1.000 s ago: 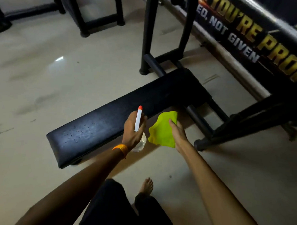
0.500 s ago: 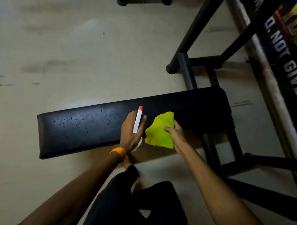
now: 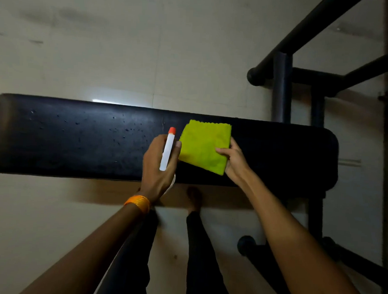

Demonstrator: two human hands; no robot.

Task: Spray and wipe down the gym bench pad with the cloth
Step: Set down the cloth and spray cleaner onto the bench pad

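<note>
Black padded gym bench pad, droplets on it.
Right hand pinches yellow-green cloth on pad; left hand grips white spray bottle.

Looking straight down on a black bench pad, with a spray bottle in the left grip and a yellow-green cloth in the right grip.

Left grip curled round the white bottle, its orange tip pointing away over the pad, an orange wristband at the wrist. Cloth folded roughly square, pinched at its right edge by thumb and fingers, spread over the pad's right half just beside the bottle; touching the pad or not, hard to tell. Fine droplets scattered over the pad's left and middle. Pale floor all round, black metal frame at right, one bare foot by the pad's near edge.
</note>
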